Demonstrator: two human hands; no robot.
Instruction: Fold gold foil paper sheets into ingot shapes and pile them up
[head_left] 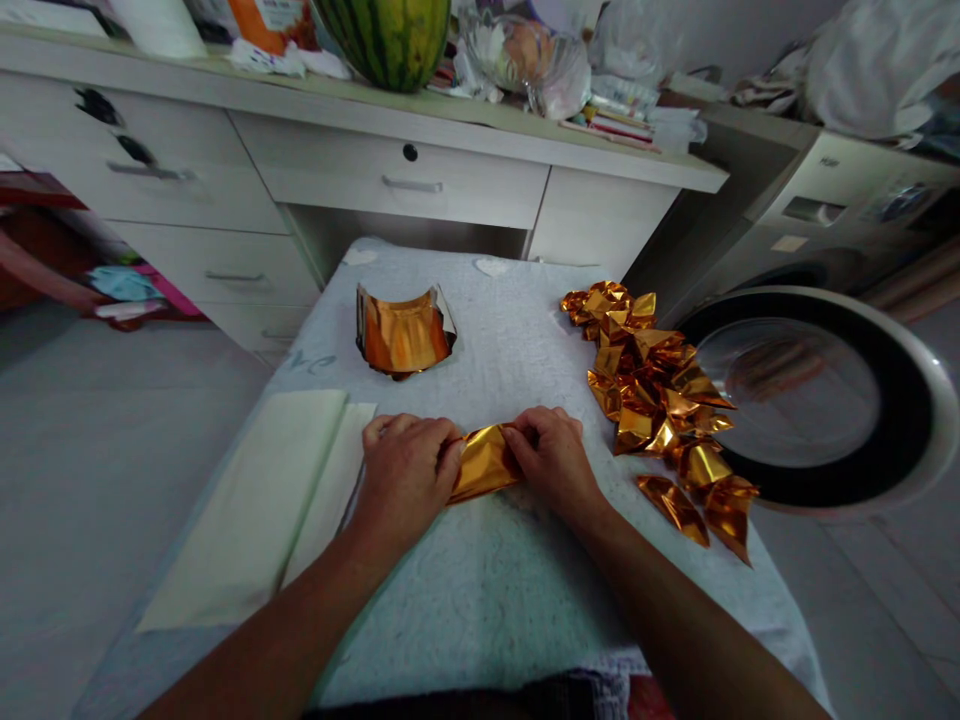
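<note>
A folded piece of shiny gold foil paper (pixel 486 462) is stretched between my hands, just above or on the cloth-covered table (pixel 495 580). My left hand (pixel 409 465) pinches its left end, thumb on top. At the right end, my right hand (pixel 551 455) is closed on the foil with curled fingers. Beyond my left hand stands a curved stack of gold foil sheets (pixel 405 335). Several folded gold foil pieces (pixel 652 370) lie heaped to the right of my right hand. Pale cream paper sheets (pixel 247 500) lie flat at the left, partly behind my left forearm.
A white drawer cabinet (pixel 405 185) borders the table's far side. On its top sit a watermelon (pixel 390 40), plastic bags and a clear bowl. A washing machine with its round door (pixel 810 400) swung open stands close on the right.
</note>
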